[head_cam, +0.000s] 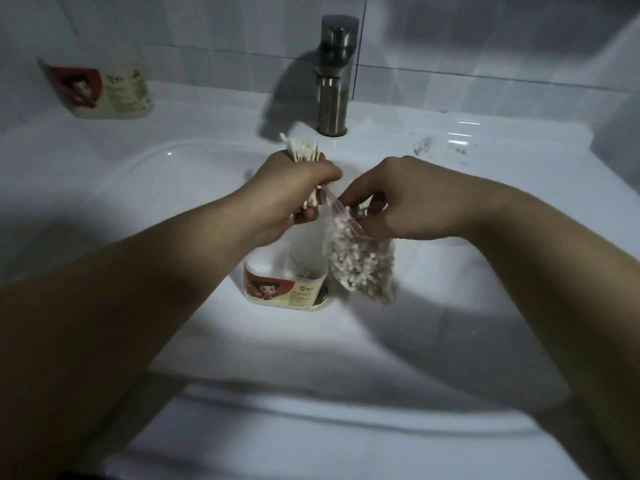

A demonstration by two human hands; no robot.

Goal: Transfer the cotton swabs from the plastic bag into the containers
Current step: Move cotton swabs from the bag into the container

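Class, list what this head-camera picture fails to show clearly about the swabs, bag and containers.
- Head view: middle of the swab bundle, wrapped by the left hand; count unclear.
- Head view: mouth of the bag, covered by the right hand.
- Head view: label print on the ledge container, blurred and too small.

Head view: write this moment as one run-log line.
left hand: grips cotton swab bundle | right hand: holds plastic bag | container: upright in sink | second container: back left ledge
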